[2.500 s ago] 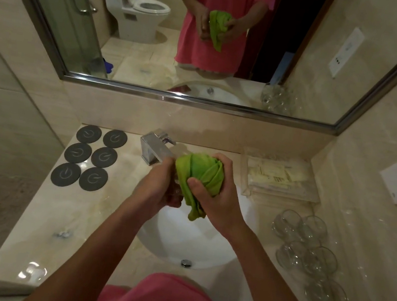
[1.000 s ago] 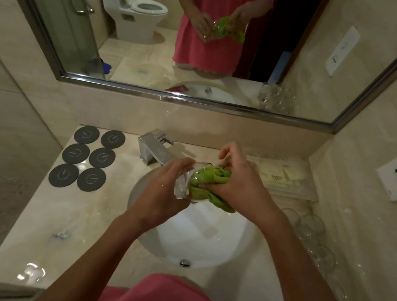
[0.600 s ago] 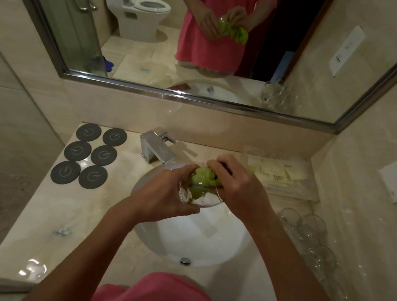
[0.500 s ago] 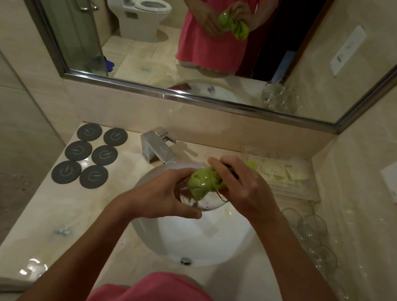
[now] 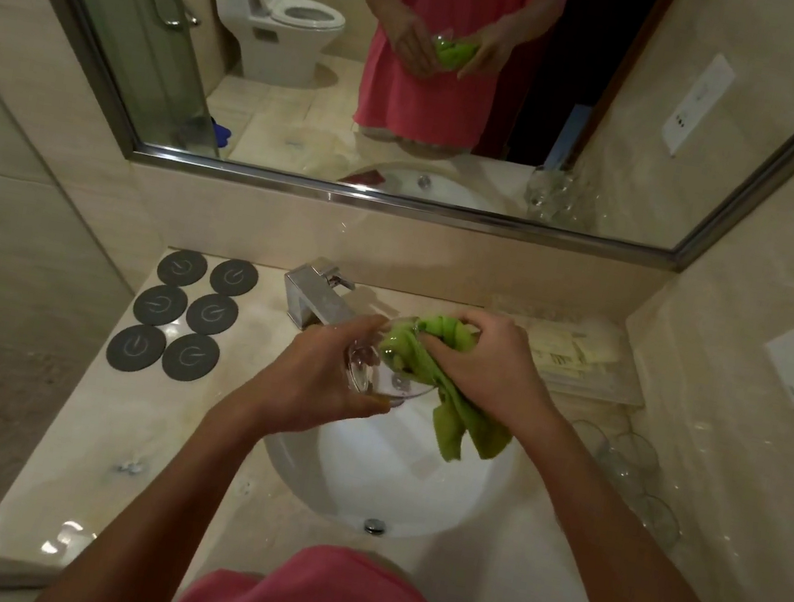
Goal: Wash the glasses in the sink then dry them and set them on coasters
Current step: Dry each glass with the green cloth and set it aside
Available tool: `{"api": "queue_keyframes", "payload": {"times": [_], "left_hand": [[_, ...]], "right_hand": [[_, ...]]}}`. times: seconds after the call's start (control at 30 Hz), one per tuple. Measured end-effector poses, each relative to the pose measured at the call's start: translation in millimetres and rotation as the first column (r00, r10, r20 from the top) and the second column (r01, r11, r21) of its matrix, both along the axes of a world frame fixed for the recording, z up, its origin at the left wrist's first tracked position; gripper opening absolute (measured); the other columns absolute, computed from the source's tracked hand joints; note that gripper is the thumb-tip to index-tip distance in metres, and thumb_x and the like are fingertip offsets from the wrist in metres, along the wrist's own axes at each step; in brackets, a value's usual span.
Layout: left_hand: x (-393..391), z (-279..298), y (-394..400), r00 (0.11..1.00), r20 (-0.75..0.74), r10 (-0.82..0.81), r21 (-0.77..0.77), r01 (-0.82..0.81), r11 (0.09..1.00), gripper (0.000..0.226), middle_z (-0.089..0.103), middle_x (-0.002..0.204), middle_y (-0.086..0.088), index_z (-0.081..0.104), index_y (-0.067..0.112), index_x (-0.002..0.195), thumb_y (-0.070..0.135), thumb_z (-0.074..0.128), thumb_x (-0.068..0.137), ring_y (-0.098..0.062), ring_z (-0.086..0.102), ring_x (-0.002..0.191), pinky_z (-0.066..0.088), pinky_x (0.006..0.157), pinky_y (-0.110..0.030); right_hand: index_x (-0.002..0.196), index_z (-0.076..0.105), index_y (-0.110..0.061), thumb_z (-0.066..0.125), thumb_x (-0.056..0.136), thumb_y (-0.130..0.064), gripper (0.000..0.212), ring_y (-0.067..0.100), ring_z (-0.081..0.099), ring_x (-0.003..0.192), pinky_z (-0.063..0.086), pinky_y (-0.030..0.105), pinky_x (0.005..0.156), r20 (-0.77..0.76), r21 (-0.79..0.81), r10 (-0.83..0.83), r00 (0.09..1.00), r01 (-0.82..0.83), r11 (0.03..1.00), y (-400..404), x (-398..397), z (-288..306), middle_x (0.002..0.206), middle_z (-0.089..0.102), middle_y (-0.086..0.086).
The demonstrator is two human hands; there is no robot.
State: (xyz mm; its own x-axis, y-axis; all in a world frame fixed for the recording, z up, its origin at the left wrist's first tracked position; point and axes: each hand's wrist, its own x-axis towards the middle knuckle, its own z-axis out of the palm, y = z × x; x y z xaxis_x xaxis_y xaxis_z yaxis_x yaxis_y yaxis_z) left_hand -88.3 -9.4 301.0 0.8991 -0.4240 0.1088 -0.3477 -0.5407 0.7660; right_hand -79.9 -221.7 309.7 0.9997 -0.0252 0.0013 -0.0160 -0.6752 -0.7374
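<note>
Glass (image 5: pixel 380 376) clear, stuffed with green cloth (image 5: pixel 427 357)

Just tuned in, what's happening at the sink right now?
A person is drying a glass over the sink. The left hand grips the glass, tipped on its side, while the right hand pushes a green cloth into its mouth; the cloth's tail hangs down over the basin. All six coasters on the counter to the left are bare. More glasses wait on the counter to the right. No water shows running from the faucet.
</note>
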Motion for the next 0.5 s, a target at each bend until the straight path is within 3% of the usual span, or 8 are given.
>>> {"api": "queue_keyframes", "payload": {"times": [0.1, 0.17, 0.23, 0.33, 0.4, 0.5], "left_hand": [[-2.3, -1.3, -3.3, 1.0, -0.004, 0.011, -0.075, -0.012, 0.997, 0.071, 0.061, 0.106, 0.031, 0.058, 0.026, 0.129, 0.024, 0.091, 0.067, 0.016, 0.06, 0.095, 0.042, 0.08, -0.001], [-1.5, -1.4, -1.1, 0.998, -0.043, 0.046, -0.121, -0.051, 0.991, 0.068, 0.062, 0.101, 0.031, 0.056, 0.03, 0.126, 0.023, 0.091, 0.068, 0.015, 0.062, 0.095, 0.046, 0.081, -0.005], [1.5, -2.3, 3.9, 0.995, -0.066, 0.073, -0.148, -0.082, 0.986, 0.068, 0.067, 0.103, 0.026, 0.055, 0.033, 0.125, 0.021, 0.091, 0.068, 0.008, 0.066, 0.096, 0.053, 0.085, -0.016], [5.7, -0.9, 10.3, 0.995, -0.085, 0.059, -0.164, -0.072, 0.984, 0.074, 0.069, 0.113, 0.014, 0.054, 0.023, 0.133, 0.018, 0.09, 0.069, 0.0, 0.068, 0.101, 0.056, 0.091, -0.025], [7.3, 0.5, 12.2, 0.997, -0.067, 0.032, -0.136, -0.041, 0.99, 0.078, 0.068, 0.117, 0.008, 0.052, 0.016, 0.137, 0.02, 0.09, 0.069, -0.002, 0.067, 0.104, 0.056, 0.093, -0.027], [5.8, 1.4, 9.3, 0.999, -0.025, 0.024, -0.109, -0.026, 0.994, 0.078, 0.069, 0.118, 0.004, 0.053, 0.014, 0.137, 0.023, 0.091, 0.069, -0.007, 0.068, 0.104, 0.057, 0.092, -0.032]], "right_hand": [[0.094, 0.054, -0.029, 0.076, 0.077, -0.057, 0.04, 0.018, 0.068, 0.076, 0.058, 0.036, 0.067, -0.036, 0.064, -0.022, 0.999, 0.024, 0.998, 1.8, -3.4, 8.7, 0.083, 0.071, 0.0], [0.101, 0.052, -0.03, 0.075, 0.085, -0.048, 0.033, 0.016, 0.071, 0.082, 0.061, 0.042, 0.074, 0.01, 0.253, 0.051, 0.999, -0.052, 0.966, 0.1, -6.6, 13.3, 0.094, 0.072, -0.001], [0.115, 0.056, -0.036, 0.073, 0.089, -0.034, 0.031, 0.015, 0.067, 0.1, 0.06, 0.042, 0.084, 0.13, 0.282, 0.212, 0.969, -0.241, 0.929, -4.8, -12.8, 12.2, 0.115, 0.064, -0.002], [0.143, 0.049, -0.034, 0.073, 0.087, -0.025, 0.061, 0.016, 0.051, 0.123, 0.054, 0.027, 0.093, 0.271, -0.157, 0.462, 0.844, -0.434, 0.887, -15.0, -19.0, -2.0, 0.141, 0.041, -0.001], [0.152, 0.039, -0.032, 0.073, 0.086, -0.034, 0.075, 0.022, 0.049, 0.124, 0.053, 0.03, 0.091, 0.279, -0.476, 0.558, 0.781, -0.392, 0.787, -17.1, -17.3, -8.3, 0.145, 0.038, 0.003], [0.154, 0.032, -0.035, 0.074, 0.084, -0.035, 0.081, 0.023, 0.053, 0.109, 0.058, 0.035, 0.074, 0.239, -0.608, 0.546, 0.803, -0.315, 0.729, -14.5, -13.2, -11.4, 0.133, 0.042, 0.005]]}}
